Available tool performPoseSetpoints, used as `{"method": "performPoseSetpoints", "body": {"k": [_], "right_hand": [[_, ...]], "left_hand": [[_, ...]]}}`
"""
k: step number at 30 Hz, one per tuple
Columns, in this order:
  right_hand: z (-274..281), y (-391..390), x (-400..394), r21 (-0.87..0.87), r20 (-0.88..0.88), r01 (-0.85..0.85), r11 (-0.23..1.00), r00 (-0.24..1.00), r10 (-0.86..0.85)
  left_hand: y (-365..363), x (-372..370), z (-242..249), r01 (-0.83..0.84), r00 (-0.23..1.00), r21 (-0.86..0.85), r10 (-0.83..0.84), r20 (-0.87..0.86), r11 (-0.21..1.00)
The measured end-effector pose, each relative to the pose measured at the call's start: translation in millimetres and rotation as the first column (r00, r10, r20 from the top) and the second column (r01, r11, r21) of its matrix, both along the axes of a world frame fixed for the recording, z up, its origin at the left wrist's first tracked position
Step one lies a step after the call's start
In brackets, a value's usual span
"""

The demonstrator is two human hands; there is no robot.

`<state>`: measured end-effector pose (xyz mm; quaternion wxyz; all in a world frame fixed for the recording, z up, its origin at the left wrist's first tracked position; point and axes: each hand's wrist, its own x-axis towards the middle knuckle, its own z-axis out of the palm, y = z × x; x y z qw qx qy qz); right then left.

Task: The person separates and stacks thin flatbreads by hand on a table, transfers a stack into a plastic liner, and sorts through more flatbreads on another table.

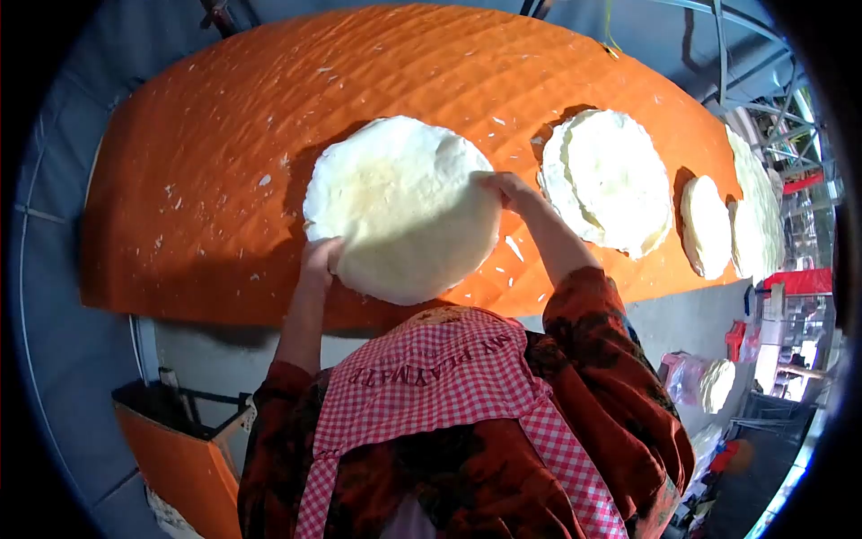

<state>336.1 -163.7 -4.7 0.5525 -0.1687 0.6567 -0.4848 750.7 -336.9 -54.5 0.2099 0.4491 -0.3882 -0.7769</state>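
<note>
A large, pale round flatbread with a browned patch and an uneven rim is between my two hands, over the near side of the orange table. My left hand grips its lower left edge, thumb on top and fingers tucked underneath. On the right edge, my right hand is closed on the rim, its lower fingers hidden by the bread. The near part of the bread lies in shadow. Just beyond my right hand sits a stack of similar flatbreads.
Flakes and crumbs are scattered over the quilted orange table cover. Further right lie a smaller round stack and more flatbreads. An orange-sided box stands below at left. A plastic-wrapped bundle rests on the floor at right.
</note>
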Motion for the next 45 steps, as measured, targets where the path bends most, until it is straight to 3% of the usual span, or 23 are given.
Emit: {"method": "performPoseSetpoints", "body": {"k": [2,5,8,10,13,14,17,19,20,21,23,25,26,29,31,33,35,36,37,40,41,43,45], "right_hand": [[5,8,1,-0.062,0.044,-0.066,0.996,0.997,0.069],[13,12,17,0.073,-0.039,0.127,0.989,0.991,-0.124],[-19,19,29,0.013,-0.373,0.196,0.980,0.911,-0.177],[-29,18,31,-0.053,-0.454,0.205,0.977,0.867,-0.207],[4,15,41,0.097,-0.755,0.195,0.976,0.653,-0.055],[22,9,55,0.172,-0.884,0.285,0.943,0.467,0.020],[50,-12,68,-0.105,-0.994,0.011,0.994,-0.003,-0.105],[63,-40,87,-0.118,-0.990,-0.287,0.951,-0.040,-0.135],[65,-54,102,-0.051,-0.994,-0.429,0.902,-0.064,-0.087],[63,-65,114,0.118,-0.971,-0.480,0.869,-0.239,0.000],[55,-87,119,0.187,-0.949,-0.598,0.779,-0.314,-0.012],[-22,-101,89,0.155,-0.959,-0.310,0.938,-0.277,0.067],[-13,-102,84,0.135,-0.981,-0.343,0.930,-0.177,0.078],[7,-120,108,0.386,-0.910,-0.133,0.913,-0.220,0.352],[21,-145,123,0.134,-0.967,-0.320,0.938,-0.250,0.053],[12,-182,132,-0.025,-0.996,-0.614,0.789,-0.051,-0.071],[4,-211,140,0.264,-0.937,-0.544,0.796,-0.340,0.077],[13,-222,143,0.389,-0.911,-0.493,0.778,-0.334,0.244],[13,-233,139,0.418,-0.897,-0.499,0.759,-0.359,0.259],[39,-251,134,0.544,-0.839,-0.470,0.695,-0.323,0.438],[44,-252,130,0.529,-0.847,-0.486,0.696,-0.353,0.397],[54,-263,116,0.545,-0.822,-0.572,0.613,-0.224,0.523],[66,-265,108,0.525,-0.825,-0.548,0.651,-0.138,0.549]], "left_hand": [[9,-9,6,-0.116,0.993,0.022,0.117,-0.001,0.993],[11,-24,32,-0.291,0.956,-0.048,0.292,0.013,0.956],[15,-28,7,-0.263,0.960,-0.219,0.278,0.041,0.940],[18,-26,13,-0.278,0.958,-0.142,0.284,0.029,0.950],[18,-30,45,-0.224,0.971,-0.193,0.236,0.039,0.955],[13,-25,35,-0.175,0.983,-0.177,0.181,0.015,0.969],[15,-28,48,-0.234,0.955,-0.131,0.253,0.155,0.963],[12,-21,33,-0.204,0.967,-0.155,0.224,0.119,0.967],[13,-18,34,-0.186,0.979,-0.158,0.196,0.049,0.970],[12,-16,35,-0.170,0.985,-0.167,0.169,-0.024,0.971],[6,-14,25,-0.152,0.976,-0.232,0.182,0.115,0.961],[13,-15,33,-0.143,0.964,-0.256,0.193,0.183,0.956],[13,-12,23,-0.178,0.981,-0.169,0.188,0.047,0.969],[14,-15,34,-0.222,0.966,-0.158,0.239,0.097,0.962],[14,-14,36,-0.206,0.972,-0.150,0.220,0.085,0.967],[13,-14,35,-0.208,0.973,-0.139,0.219,0.069,0.968],[12,-13,31,-0.231,0.970,-0.125,0.238,0.049,0.965],[12,-12,33,-0.236,0.969,-0.109,0.242,0.046,0.966],[12,-12,37,-0.239,0.969,-0.093,0.243,0.042,0.967],[10,-13,54,-0.235,0.968,-0.030,0.236,0.085,0.972],[10,-13,56,-0.232,0.967,-0.008,0.232,0.108,0.973],[9,-11,53,-0.252,0.968,0.034,0.251,0.020,0.967],[6,-6,45,-0.210,0.977,0.075,0.212,-0.028,0.975]]}}
